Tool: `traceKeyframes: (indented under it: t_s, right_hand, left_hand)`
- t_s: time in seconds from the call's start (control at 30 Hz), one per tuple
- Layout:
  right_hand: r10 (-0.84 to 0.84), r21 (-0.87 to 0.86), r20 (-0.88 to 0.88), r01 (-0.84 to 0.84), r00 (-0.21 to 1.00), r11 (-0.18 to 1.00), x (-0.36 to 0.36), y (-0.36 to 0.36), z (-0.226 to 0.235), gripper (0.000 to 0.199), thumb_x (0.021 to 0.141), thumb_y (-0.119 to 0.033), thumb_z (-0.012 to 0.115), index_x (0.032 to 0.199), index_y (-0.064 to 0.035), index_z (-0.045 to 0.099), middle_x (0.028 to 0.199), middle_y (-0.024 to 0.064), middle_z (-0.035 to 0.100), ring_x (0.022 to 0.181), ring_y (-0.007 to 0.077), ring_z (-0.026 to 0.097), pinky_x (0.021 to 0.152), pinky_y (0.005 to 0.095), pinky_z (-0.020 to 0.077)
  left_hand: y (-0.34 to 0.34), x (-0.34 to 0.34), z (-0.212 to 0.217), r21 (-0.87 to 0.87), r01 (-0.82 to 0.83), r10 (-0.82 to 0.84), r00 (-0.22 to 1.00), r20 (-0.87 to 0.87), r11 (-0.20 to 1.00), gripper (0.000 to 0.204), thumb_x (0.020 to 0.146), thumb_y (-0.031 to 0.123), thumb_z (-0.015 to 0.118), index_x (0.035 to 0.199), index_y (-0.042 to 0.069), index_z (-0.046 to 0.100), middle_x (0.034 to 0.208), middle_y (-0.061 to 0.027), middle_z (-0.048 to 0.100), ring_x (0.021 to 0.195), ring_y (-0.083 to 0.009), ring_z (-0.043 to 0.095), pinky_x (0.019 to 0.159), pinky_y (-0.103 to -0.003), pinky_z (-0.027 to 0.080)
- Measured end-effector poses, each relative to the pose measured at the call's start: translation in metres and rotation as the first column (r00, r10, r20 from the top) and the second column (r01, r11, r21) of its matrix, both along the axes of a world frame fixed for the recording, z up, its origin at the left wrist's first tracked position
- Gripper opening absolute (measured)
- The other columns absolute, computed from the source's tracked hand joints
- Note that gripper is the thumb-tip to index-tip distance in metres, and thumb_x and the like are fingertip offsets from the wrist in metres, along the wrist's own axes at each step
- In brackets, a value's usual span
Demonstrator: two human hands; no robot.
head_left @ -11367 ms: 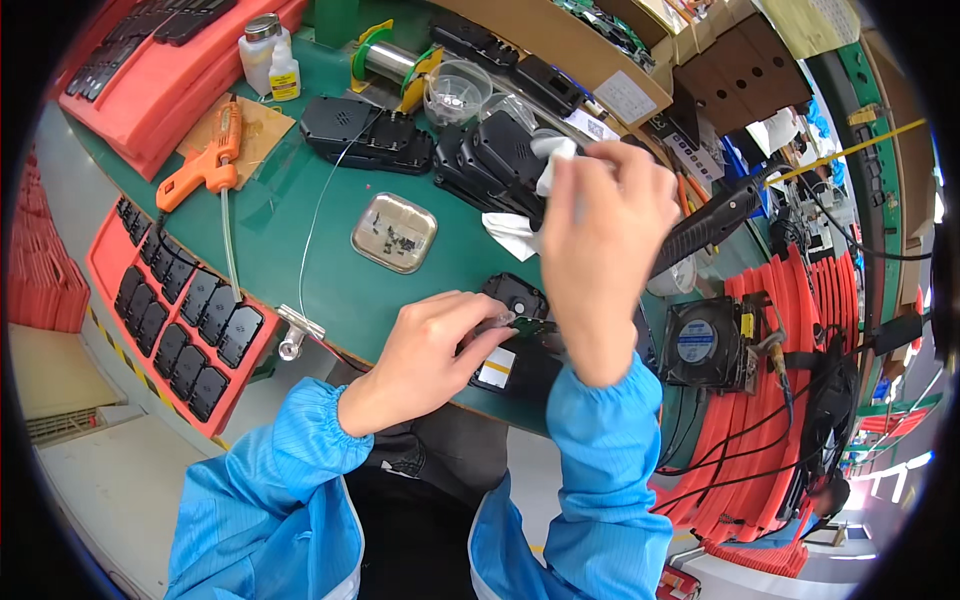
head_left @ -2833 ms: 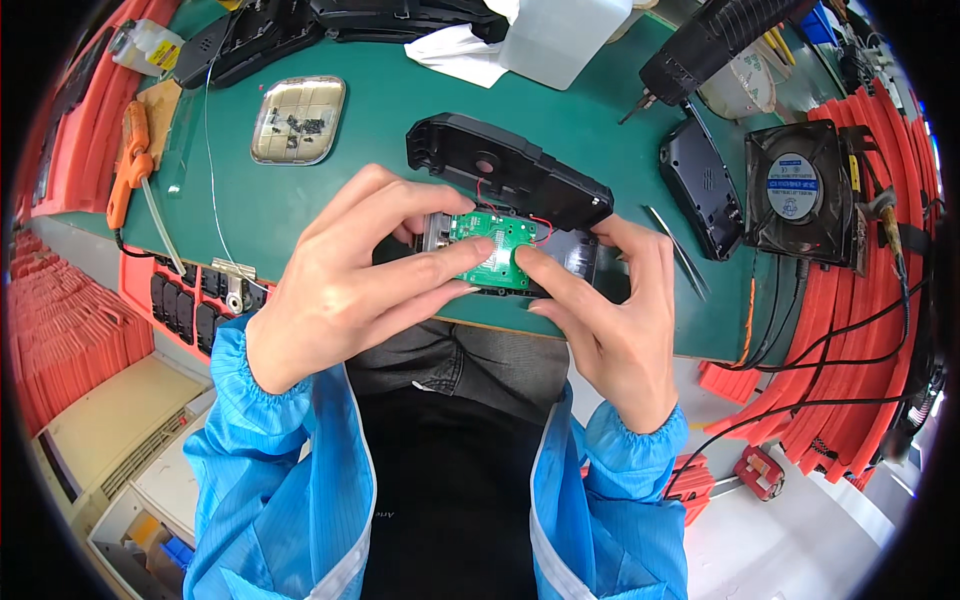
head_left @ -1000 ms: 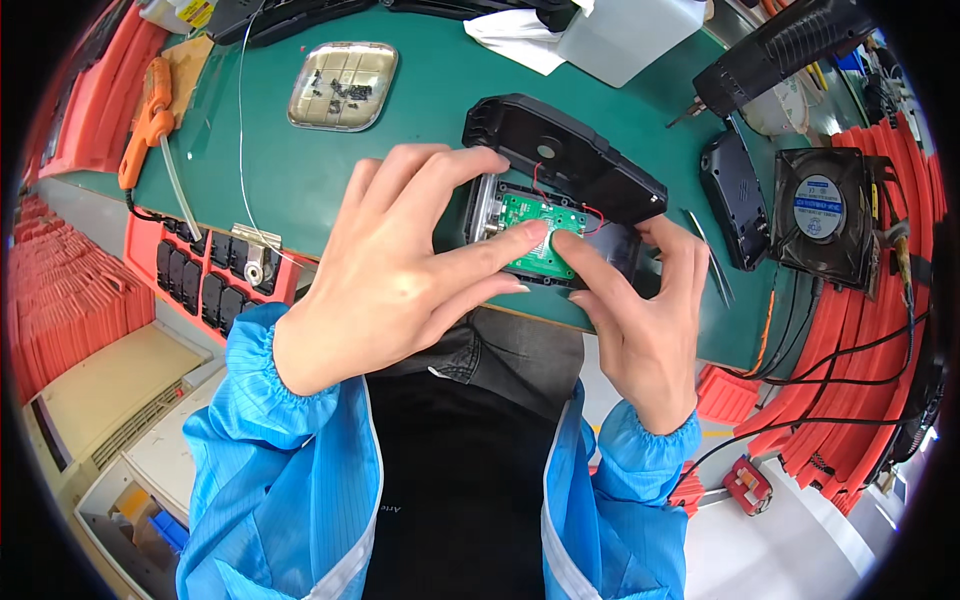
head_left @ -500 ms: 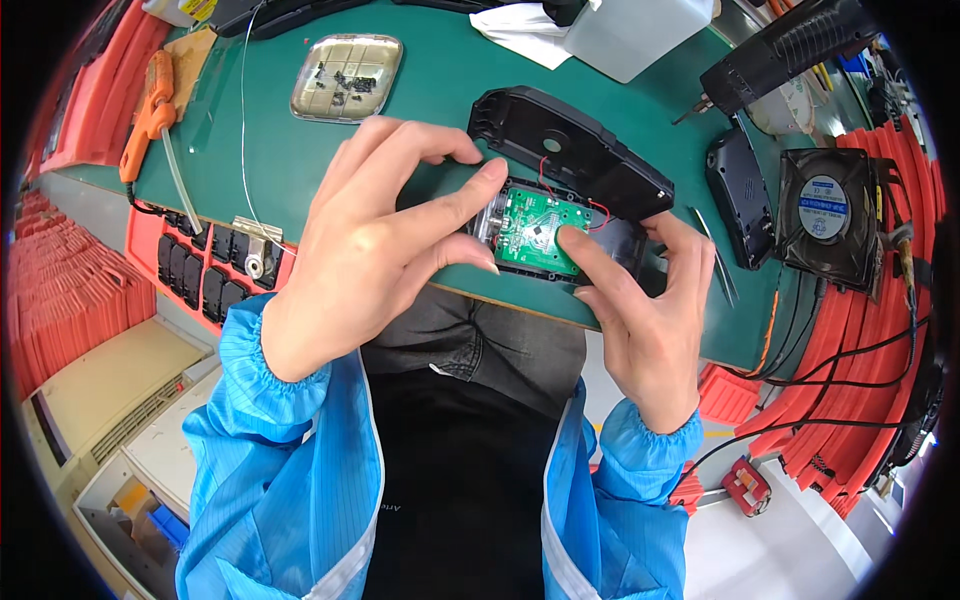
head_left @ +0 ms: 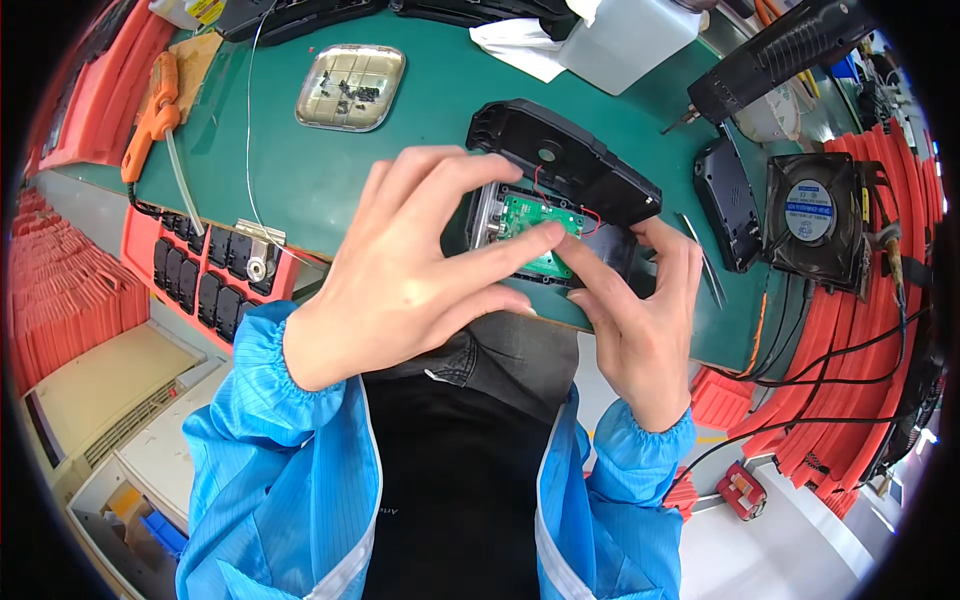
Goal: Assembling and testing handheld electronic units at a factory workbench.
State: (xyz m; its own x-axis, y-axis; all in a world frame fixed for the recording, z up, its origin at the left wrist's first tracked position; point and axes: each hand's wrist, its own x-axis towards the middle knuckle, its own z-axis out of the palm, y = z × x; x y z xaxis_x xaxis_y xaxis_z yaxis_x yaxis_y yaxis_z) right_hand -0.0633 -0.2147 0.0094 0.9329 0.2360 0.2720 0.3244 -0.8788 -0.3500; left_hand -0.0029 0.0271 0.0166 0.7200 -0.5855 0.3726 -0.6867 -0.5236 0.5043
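A green circuit board [head_left: 525, 212] sits in a black plastic housing [head_left: 610, 255] near the table's front edge. My left hand [head_left: 390, 270] reaches over the housing's left end, thumb at the near side and the other fingers toward the far side, its index fingertip on the board. My right hand [head_left: 645, 325] curls round the right end, and its index finger meets the left one on the board. Behind leans the matching black cover [head_left: 575, 155], joined to the board by thin red wires [head_left: 598, 215]. The fingertips hide part of the board.
A metal tray [head_left: 350, 87] of small dark screws lies at the back. An orange glue gun [head_left: 157, 115] is at left. On the right are tweezers [head_left: 705, 265], another black housing [head_left: 728, 205], a fan [head_left: 815, 210] and an electric screwdriver [head_left: 775, 60]. Cables hang at far right.
My left index finger has moved right and down from the board's upper left to beside my right index fingertip. My right hand keeps its place on the housing.
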Motion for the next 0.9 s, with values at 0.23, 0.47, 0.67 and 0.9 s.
traceKeyframes:
  t_s: [0.23,0.47,0.67,0.9]
  right_hand:
    - [-0.013,0.001,-0.014,0.013,1.0,1.0,-0.001,0.001,0.0,0.054,0.073,-0.017,0.085,0.125,-0.0308,0.077,0.122,0.0155,0.054,0.112,0.0355,0.054,0.092,0.0478,0.0447]
    - [-0.006,-0.003,-0.023,0.006,1.0,1.0,0.0,-0.001,0.0,0.052,0.073,-0.017,0.085,0.123,-0.0299,0.078,0.122,0.0154,0.054,0.112,0.035,0.054,0.092,0.0472,0.0445]
    - [0.002,-0.037,-0.036,-0.003,0.999,0.999,0.001,0.0,0.007,0.048,0.074,-0.011,0.083,0.12,-0.0238,0.079,0.123,0.0173,0.053,0.111,0.0375,0.054,0.093,0.048,0.0475]
    - [0.006,-0.007,-0.023,-0.007,1.0,1.0,0.001,0.0,0.005,0.049,0.073,-0.01,0.084,0.12,-0.0238,0.079,0.123,0.0174,0.053,0.11,0.0375,0.054,0.092,0.048,0.0474]
  left_hand:
    - [-0.001,-0.002,-0.005,0.08,-0.002,0.001,1.0,0.0,0.997,0.051,0.074,0.026,0.085,0.124,0.025,0.08,0.139,-0.0134,0.059,0.12,-0.0386,0.054,0.101,-0.048,0.046]
    - [-0.002,-0.002,-0.005,0.079,-0.004,0.004,1.0,-0.009,0.997,0.048,0.075,0.024,0.085,0.123,0.025,0.08,0.137,-0.0133,0.059,0.119,-0.0382,0.055,0.099,-0.049,0.045]
    - [0.0,-0.001,-0.007,0.018,-0.001,0.001,1.0,-0.01,1.0,0.048,0.075,0.024,0.085,0.123,0.02,0.08,0.134,-0.0129,0.061,0.117,-0.0373,0.056,0.095,-0.047,0.047]
    - [0.008,0.004,-0.006,-0.137,-0.16,0.138,0.978,-0.155,0.977,0.056,0.071,0.022,0.088,0.125,0.01,0.078,0.127,-0.0116,0.063,0.113,-0.0327,0.057,0.091,-0.042,0.048]
